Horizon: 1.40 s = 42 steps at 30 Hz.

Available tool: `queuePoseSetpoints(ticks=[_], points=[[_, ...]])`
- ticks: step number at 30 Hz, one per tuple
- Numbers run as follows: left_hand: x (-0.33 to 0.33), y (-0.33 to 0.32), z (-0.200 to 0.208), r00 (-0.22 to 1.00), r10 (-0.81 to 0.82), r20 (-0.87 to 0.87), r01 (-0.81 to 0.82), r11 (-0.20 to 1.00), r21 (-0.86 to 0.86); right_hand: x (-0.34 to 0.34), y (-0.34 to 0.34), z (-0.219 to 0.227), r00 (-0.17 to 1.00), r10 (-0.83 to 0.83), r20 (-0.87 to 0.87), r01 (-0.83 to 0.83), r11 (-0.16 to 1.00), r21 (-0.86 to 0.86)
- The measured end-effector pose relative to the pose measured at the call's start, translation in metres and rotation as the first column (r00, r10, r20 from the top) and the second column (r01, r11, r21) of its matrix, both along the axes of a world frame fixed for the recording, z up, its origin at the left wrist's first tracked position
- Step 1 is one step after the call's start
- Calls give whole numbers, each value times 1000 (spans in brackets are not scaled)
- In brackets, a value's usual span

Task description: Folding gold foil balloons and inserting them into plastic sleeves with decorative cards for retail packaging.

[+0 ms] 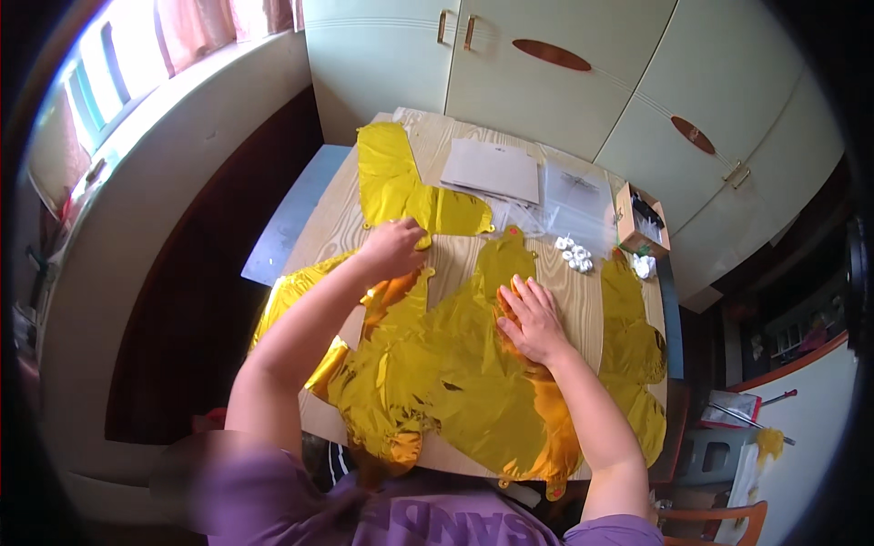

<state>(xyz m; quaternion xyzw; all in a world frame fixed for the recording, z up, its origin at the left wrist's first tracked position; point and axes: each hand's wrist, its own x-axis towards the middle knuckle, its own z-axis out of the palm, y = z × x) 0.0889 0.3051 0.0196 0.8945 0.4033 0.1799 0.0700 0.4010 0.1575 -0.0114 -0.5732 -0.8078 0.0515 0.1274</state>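
Flat, uninflated gold foil balloons cover much of the wooden table (323, 218). The largest foil balloon (446, 355) spreads across the middle and front, with its tabbed tip pointing to the back. My right hand (535, 320) lies on it, fingers stretched out, palm down, beside an orange reflection. At the back left is another foil balloon (387, 168), bent in shape with small tabs on its edge. My left hand (396, 247) is closed at its lower tip, fingertips pinched on the foil. Part of that edge is hidden under the hand.
More gold foil lies at the left edge (282, 296) and right edge (630, 337). Toward the back are grey card sheets (492, 170), clear plastic bags (578, 196), small white rolls (575, 257) and a wooden box (657, 238). Pale cabinets (546, 100) stand behind the table.
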Motion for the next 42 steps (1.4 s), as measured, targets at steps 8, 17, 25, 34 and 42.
queuePoseSetpoints(ticks=[8, 17, 25, 34, 42], points=[[-12, 63, -25, 987, -56, -147, 42, 994, -99, 14, -16, 2, 997, 62, -37, -62, 998, 5], [-6, 75, 5, 998, 56, -13, -58, 964, -261, -22, 41, 30, 976, -13, -216, 45, 989, 143], [-7, 77, 23, 978, 197, 69, -141, 866, -480, -100, 157, 19, 954, 9, -301, 60, 973, 221], [-20, 73, 13, 966, 141, 218, -5, 850, -526, -114, 186, 5, 987, 37, -158, 14, 952, 307], [-6, 68, 6, 952, 69, 297, -41, 994, -99, -112, 207, -9, 976, 62, -208, -15, 976, 219]])
